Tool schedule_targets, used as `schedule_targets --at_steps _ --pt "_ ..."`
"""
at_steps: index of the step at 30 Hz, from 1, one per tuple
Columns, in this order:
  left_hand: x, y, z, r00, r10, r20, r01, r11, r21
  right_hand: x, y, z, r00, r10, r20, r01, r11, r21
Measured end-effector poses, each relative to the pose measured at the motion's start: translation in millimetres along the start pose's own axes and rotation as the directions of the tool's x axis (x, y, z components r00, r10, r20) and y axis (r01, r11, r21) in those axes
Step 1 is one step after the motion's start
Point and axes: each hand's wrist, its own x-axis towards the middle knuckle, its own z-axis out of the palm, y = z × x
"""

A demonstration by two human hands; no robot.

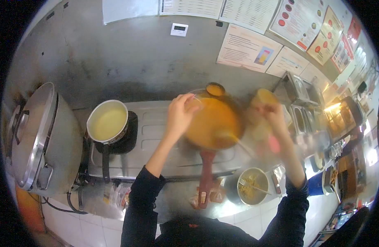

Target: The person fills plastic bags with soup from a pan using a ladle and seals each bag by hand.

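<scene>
My left hand (182, 115) is over the left rim of a frying pan (206, 158) of orange sauce (217, 119). Its fingers are pinched together near a thin pale edge that I cannot make out. Right of the pan, my right hand (273, 116) is closed and blurred by steam and motion; whatever it holds is unclear. Just behind it is a round yellowish container (265, 96). A pale-handled utensil (243, 146) rests in the sauce. A small dark cup with orange contents (215, 89) is at the pan's far rim.
On the stove's left burner stands a saucepan of pale yellow liquid (108, 123). A large lidded metal pot (62, 144) is farther left. Near the front edge is a metal bowl (253, 187) with a fork and food scraps. Metal containers (298, 88) stand at the right.
</scene>
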Motion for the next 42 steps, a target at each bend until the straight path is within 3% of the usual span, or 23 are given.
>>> schedule_targets --at_steps 4,6,9,13,15,19,21,25,27,31,33,37,39,40,42 --pt "4.4 7.7 11.2 1.000 -0.021 0.013 0.021 0.999 -0.038 2.1 2.1 -9.4 0.995 -0.098 0.002 0.098 0.990 -0.104" --pt "7.2 14.7 11.6 0.999 -0.028 0.035 0.029 0.999 -0.022 7.2 15.6 -12.0 0.957 -0.290 -0.009 0.288 0.954 -0.088" --pt "11.2 16.3 17.9 0.997 -0.054 0.052 0.057 0.996 -0.063 -1.2 -0.7 -11.7 0.955 -0.278 -0.101 0.252 0.943 -0.217" --pt "14.6 17.6 23.7 0.998 -0.032 0.052 0.032 0.999 -0.009 -9.5 -15.3 -14.5 0.957 -0.272 -0.096 0.234 0.927 -0.292" --pt "15.5 14.3 27.6 1.000 0.005 0.030 -0.004 1.000 -0.011 -12.7 -18.0 -15.2 0.923 -0.376 -0.087 0.307 0.853 -0.422" --pt "16.9 24.0 26.5 0.999 -0.030 0.042 0.026 0.996 0.082 -23.4 -30.9 -13.7 0.912 -0.395 -0.108 0.300 0.824 -0.480" --pt "17.2 27.4 25.5 0.996 -0.077 0.052 0.073 0.994 0.077 -25.7 -32.7 -13.5 0.842 -0.535 -0.074 0.412 0.725 -0.551" --pt "16.8 28.5 25.8 0.999 -0.017 0.041 0.012 0.991 0.131 -33.9 -38.2 -10.2 0.804 -0.594 -0.034 0.437 0.628 -0.644" --pt "16.2 33.4 24.1 0.999 0.014 0.045 -0.023 0.978 0.206 -40.3 -40.0 -6.1 0.728 -0.684 -0.031 0.476 0.538 -0.695" --pt "16.5 32.4 23.4 0.999 0.052 -0.002 -0.051 0.974 0.219 -43.2 -45.4 -6.0 0.715 -0.699 -0.028 0.491 0.529 -0.692" --pt "17.3 26.7 22.0 1.000 0.022 -0.003 -0.021 0.979 0.203 -41.1 -46.3 -7.0 0.830 -0.544 -0.125 0.380 0.715 -0.587" --pt "16.3 24.2 10.9 0.999 0.025 -0.041 -0.017 0.985 0.172 -21.5 0.9 9.7 0.813 -0.576 -0.079 0.417 0.673 -0.610" --pt "16.8 26.8 3.0 0.998 0.056 -0.035 -0.048 0.980 0.194 -16.2 29.7 27.8 0.898 -0.430 0.097 0.396 0.690 -0.606" --pt "16.8 28.3 -0.7 0.998 0.055 -0.038 -0.046 0.979 0.197 -17.3 37.3 36.8 0.896 -0.432 0.100 0.400 0.689 -0.604" --pt "16.2 31.3 -8.1 0.995 0.091 -0.047 -0.079 0.971 0.226 -24.0 45.7 56.5 0.905 -0.337 0.259 0.415 0.566 -0.713"
